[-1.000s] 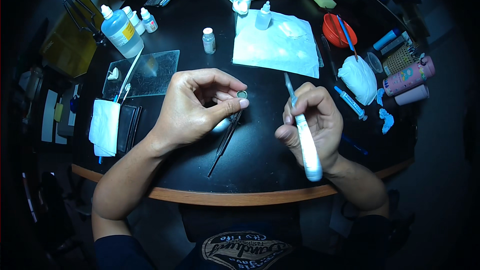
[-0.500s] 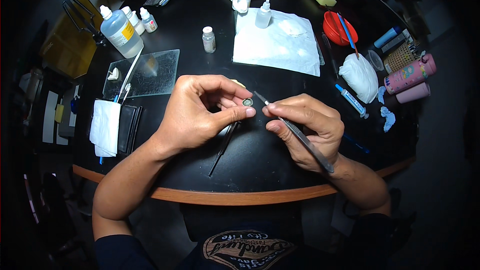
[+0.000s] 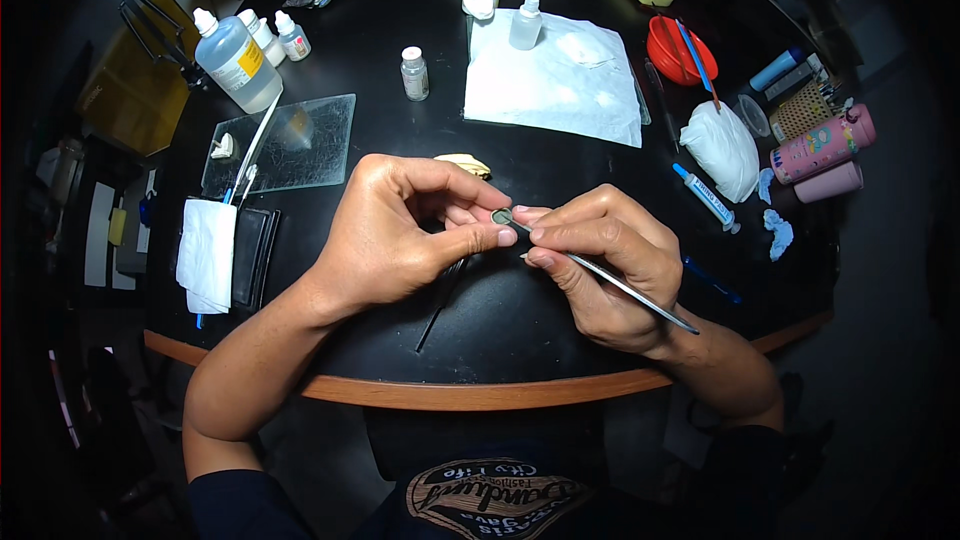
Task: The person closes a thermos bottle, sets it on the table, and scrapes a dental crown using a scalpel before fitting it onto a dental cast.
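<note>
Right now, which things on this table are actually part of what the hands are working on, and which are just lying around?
In use:
left hand pinching the small round piece
right hand holding the thin metal tool, tip at that piece

Lying about:
glass slab
clear bottle
small vial
white paper sheet
red bowl
syringe
pink bottle

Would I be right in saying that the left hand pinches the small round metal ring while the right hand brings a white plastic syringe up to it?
Not quite. In the head view, the left hand does pinch the small round metal ring, but the right hand brings a thin metal hand tool up to it, not a syringe. The white plastic syringe lies on the black round table.
</note>
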Action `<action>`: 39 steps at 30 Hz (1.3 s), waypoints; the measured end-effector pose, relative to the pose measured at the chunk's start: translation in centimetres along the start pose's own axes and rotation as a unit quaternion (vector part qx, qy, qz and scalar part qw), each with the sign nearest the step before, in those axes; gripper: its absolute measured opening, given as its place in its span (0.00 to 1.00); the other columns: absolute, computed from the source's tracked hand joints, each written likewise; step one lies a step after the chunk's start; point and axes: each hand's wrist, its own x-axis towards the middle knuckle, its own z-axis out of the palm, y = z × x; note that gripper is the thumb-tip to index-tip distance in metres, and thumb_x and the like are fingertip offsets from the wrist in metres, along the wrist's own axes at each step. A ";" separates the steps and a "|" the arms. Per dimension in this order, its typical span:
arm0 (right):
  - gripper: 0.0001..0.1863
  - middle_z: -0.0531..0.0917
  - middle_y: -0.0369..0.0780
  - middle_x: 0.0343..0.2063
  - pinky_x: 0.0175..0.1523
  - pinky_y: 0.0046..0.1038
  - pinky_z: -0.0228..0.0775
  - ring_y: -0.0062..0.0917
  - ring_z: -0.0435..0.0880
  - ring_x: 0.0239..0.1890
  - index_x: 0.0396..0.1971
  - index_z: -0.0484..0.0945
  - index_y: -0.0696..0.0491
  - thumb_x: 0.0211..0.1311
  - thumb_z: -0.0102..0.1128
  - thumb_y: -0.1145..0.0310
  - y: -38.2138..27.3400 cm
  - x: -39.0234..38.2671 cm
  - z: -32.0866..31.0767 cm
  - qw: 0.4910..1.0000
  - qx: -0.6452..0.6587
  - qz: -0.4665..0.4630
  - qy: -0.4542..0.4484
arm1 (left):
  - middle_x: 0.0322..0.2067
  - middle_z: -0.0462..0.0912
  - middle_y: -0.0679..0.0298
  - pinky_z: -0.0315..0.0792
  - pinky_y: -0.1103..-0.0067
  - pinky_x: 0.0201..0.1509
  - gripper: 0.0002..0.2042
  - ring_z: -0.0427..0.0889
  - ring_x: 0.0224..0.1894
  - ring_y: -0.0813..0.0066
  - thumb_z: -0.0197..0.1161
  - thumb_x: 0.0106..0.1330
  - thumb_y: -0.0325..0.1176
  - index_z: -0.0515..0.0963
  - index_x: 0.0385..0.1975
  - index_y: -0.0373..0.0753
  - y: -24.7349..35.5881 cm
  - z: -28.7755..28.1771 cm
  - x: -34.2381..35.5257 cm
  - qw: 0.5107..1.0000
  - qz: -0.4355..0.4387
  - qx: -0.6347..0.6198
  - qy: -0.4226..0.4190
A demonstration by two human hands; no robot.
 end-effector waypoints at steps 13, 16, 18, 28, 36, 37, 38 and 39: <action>0.07 0.85 0.46 0.35 0.43 0.26 0.90 0.29 0.92 0.38 0.35 0.85 0.61 0.60 0.75 0.81 -0.1 0.0 0.5 1.000 0.006 0.000 0.016 | 0.36 0.91 0.56 0.83 0.82 0.43 0.10 0.89 0.37 0.79 0.78 0.63 0.21 0.89 0.42 0.28 -0.1 0.3 -0.3 0.999 -0.001 0.050 -0.008; 0.07 0.85 0.46 0.33 0.41 0.26 0.89 0.28 0.91 0.36 0.35 0.85 0.61 0.60 0.75 0.81 0.1 -0.2 0.8 1.000 0.006 0.004 0.026 | 0.36 0.91 0.57 0.82 0.83 0.42 0.09 0.88 0.36 0.80 0.78 0.63 0.21 0.90 0.42 0.28 -0.3 0.4 -0.2 0.999 -0.004 0.041 -0.002; 0.07 0.85 0.46 0.33 0.40 0.25 0.88 0.27 0.91 0.35 0.35 0.84 0.61 0.60 0.75 0.81 0.1 -0.3 0.7 0.999 0.011 0.011 0.037 | 0.36 0.91 0.57 0.82 0.83 0.42 0.10 0.88 0.35 0.80 0.78 0.62 0.22 0.90 0.42 0.28 -0.3 0.4 -0.3 0.999 -0.002 0.051 0.000; 0.06 0.84 0.44 0.32 0.43 0.26 0.89 0.26 0.90 0.34 0.34 0.84 0.61 0.60 0.75 0.81 0.2 0.0 0.4 1.000 0.021 0.007 0.004 | 0.33 0.90 0.60 0.80 0.84 0.40 0.08 0.86 0.34 0.82 0.78 0.63 0.23 0.90 0.40 0.30 -0.6 0.5 -0.2 0.999 0.003 0.043 0.006; 0.06 0.84 0.44 0.32 0.41 0.27 0.88 0.26 0.90 0.34 0.33 0.84 0.61 0.61 0.74 0.82 0.1 0.2 0.3 1.000 0.019 0.001 0.001 | 0.33 0.90 0.60 0.81 0.84 0.41 0.10 0.86 0.34 0.82 0.79 0.63 0.23 0.90 0.42 0.29 -0.4 0.4 -0.3 0.996 0.009 0.083 -0.019; 0.06 0.84 0.44 0.32 0.41 0.26 0.88 0.26 0.90 0.34 0.33 0.84 0.61 0.61 0.74 0.82 0.1 0.3 0.1 1.000 0.023 0.003 -0.006 | 0.33 0.90 0.60 0.81 0.84 0.41 0.10 0.86 0.34 0.82 0.79 0.63 0.23 0.90 0.42 0.29 -0.5 0.4 -0.3 0.996 0.007 0.084 -0.018; 0.06 0.84 0.44 0.32 0.41 0.26 0.88 0.26 0.90 0.34 0.33 0.84 0.61 0.61 0.74 0.82 0.2 0.3 0.0 1.000 0.026 0.005 -0.012 | 0.33 0.90 0.60 0.81 0.84 0.41 0.10 0.86 0.34 0.82 0.79 0.63 0.23 0.90 0.42 0.29 -0.5 0.5 -0.4 0.997 0.007 0.072 -0.012; 0.06 0.83 0.44 0.32 0.40 0.26 0.87 0.26 0.90 0.34 0.33 0.84 0.61 0.60 0.74 0.82 0.3 0.3 0.0 1.000 0.028 0.004 -0.002 | 0.33 0.90 0.60 0.81 0.84 0.41 0.10 0.86 0.34 0.82 0.79 0.63 0.23 0.90 0.42 0.29 -0.6 0.5 -0.3 0.998 0.009 0.059 -0.007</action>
